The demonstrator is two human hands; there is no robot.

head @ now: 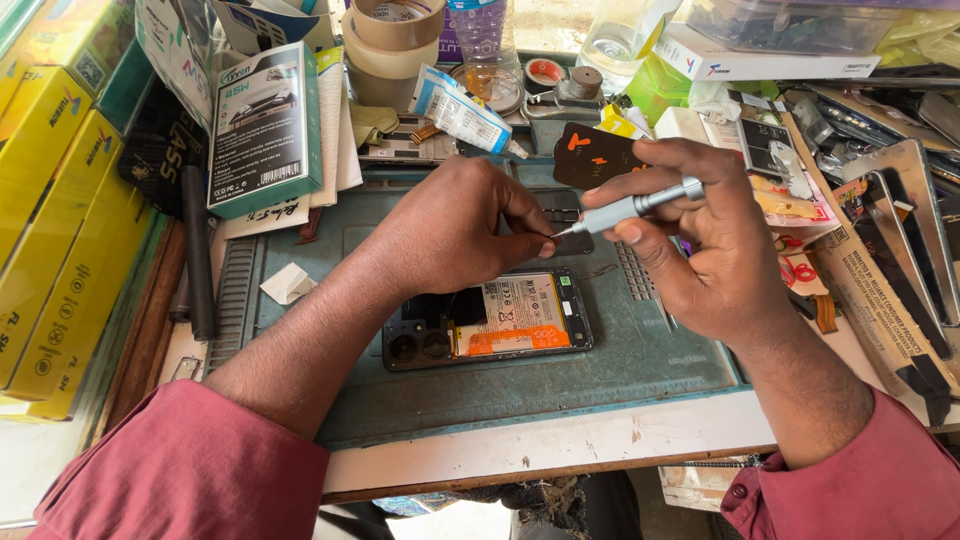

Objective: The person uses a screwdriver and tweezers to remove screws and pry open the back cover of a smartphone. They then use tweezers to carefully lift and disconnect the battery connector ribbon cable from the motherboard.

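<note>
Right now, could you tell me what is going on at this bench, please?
A person in red sleeves works over an opened black smartphone with its back cover off, lying on a grey-green work mat. The right hand holds a slim silver precision screwdriver, its tip meeting the pinched fingers of the left hand just above the phone. Whether a screw sits there is too small to tell.
</note>
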